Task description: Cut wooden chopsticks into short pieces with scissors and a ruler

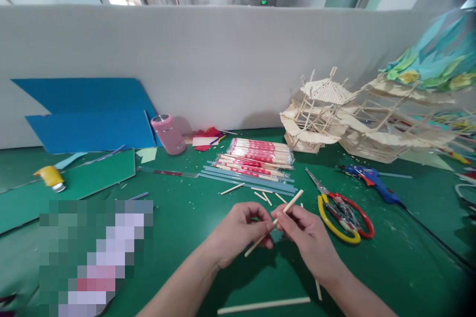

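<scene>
Both my hands pinch one pale wooden chopstick (295, 199), held at a slant above the green table. My left hand (247, 228) grips its lower part, and my right hand (303, 230) holds it higher up, between thumb and fingers. Below them a loose chopstick (264, 305) lies near the table's front edge, and another stick (318, 289) shows partly under my right wrist. Short cut stick pieces (266, 198) lie just beyond my hands. To the right rest scissors (340, 213) with red and yellow handles.
Wrapped chopstick bundles (260, 152) and blue-grey strips (245, 178) lie ahead. A blue glue gun (372, 182) trails its cord at right, before stick-built pagoda models (323, 119). A pink tumbler (169, 134), blue boards (89, 131) and a yellow cutter (52, 178) are at left.
</scene>
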A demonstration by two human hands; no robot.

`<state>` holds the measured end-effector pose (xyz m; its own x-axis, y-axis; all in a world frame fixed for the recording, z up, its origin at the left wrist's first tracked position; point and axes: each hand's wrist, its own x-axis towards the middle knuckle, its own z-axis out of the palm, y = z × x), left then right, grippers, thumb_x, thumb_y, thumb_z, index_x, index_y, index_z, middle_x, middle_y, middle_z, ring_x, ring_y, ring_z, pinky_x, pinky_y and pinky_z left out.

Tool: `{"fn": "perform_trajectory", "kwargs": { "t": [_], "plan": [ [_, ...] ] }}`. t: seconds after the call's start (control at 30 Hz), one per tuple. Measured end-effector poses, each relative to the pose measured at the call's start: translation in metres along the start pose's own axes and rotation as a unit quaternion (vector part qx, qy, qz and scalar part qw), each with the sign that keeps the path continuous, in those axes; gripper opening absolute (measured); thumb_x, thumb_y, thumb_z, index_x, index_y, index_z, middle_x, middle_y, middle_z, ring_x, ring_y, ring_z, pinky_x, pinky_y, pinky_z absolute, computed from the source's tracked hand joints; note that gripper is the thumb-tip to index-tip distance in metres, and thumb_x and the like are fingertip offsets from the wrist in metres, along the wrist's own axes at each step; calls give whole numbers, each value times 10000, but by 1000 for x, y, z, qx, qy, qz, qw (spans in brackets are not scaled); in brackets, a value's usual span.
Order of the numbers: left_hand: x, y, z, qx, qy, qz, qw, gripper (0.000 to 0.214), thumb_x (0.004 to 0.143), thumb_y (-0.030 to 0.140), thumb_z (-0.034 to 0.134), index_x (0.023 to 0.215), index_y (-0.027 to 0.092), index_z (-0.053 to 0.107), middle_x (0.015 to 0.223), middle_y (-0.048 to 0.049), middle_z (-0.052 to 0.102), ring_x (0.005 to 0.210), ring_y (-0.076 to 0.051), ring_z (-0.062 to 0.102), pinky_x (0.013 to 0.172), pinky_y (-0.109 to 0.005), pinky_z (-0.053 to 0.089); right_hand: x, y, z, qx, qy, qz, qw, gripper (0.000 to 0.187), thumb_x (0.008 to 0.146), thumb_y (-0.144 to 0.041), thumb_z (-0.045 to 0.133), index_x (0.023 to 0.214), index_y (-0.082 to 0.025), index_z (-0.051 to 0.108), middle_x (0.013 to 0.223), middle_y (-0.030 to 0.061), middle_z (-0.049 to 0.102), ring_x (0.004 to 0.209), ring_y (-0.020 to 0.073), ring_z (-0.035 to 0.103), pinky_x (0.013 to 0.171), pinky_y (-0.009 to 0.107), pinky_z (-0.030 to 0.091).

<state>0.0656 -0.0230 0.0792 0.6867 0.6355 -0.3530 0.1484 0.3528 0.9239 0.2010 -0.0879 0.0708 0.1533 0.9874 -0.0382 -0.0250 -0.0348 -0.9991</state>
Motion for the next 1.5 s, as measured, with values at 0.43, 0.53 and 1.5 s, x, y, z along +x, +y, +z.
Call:
{"fn": "perform_trajectory", "kwargs": {
  "t": [0.43, 0.53, 1.5],
  "plan": [
    [3, -2, 14, -190, 10, 54, 980, 195, 689, 289, 606, 692, 94, 605, 562, -19, 576, 428, -80, 503, 466, -210, 376, 20, -18, -4, -63, -31, -58, 996, 203, 797, -345, 471, 790, -165, 565, 581, -27, 528, 563, 121, 512, 557, 237, 413],
    [3, 0, 16, -252, 28, 67, 965, 143, 696, 239, 600, 697, 96, 604, 562, -25, 589, 417, -78, 512, 451, -193, 368, 22, -19, -9, -103, 17, -86, 991, 344, 797, -346, 473, 1098, -182, 463, 730, 2, 540, 609, 127, 509, 577, 255, 432],
    [-3, 8, 23, -223, 57, 103, 968, 136, 726, 234, 583, 710, 100, 600, 547, -3, 548, 401, -47, 438, 449, -185, 298, 22, -44, -29, -516, 104, -303, 794, 586, 701, -431, 575, 1209, -190, 412, 1217, 81, 339, 1010, 235, 395, 867, 390, 375]
  ]
}}
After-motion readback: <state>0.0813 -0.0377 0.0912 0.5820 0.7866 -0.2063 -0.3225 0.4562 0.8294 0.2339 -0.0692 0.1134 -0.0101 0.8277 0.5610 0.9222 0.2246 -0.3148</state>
